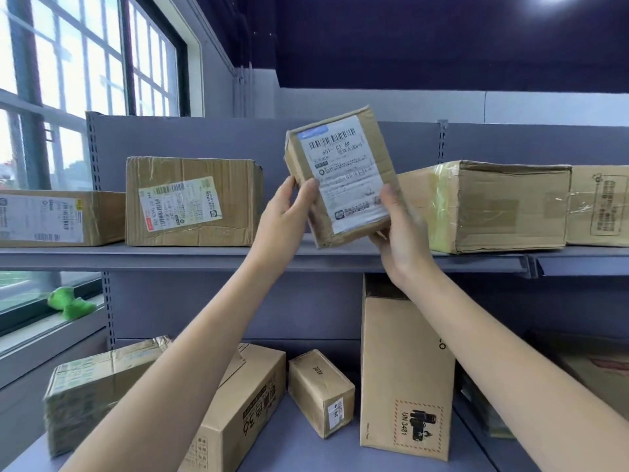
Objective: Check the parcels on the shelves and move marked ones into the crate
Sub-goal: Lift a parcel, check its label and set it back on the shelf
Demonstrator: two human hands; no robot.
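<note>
She has a small cardboard parcel lifted clear of the upper shelf, label facing her. The left hand pinches its lower left edge and the right hand cups the lower right corner, both about equally near. Its long axis stands nearly upright, tipped slightly left. No crate is in view.

Ten cardboard parcels show: four on the upper shelf, one small labelled parcel held up off it, and five on the lower shelf (one at its right edge is mostly hidden). Two hands, two shelves.
</note>
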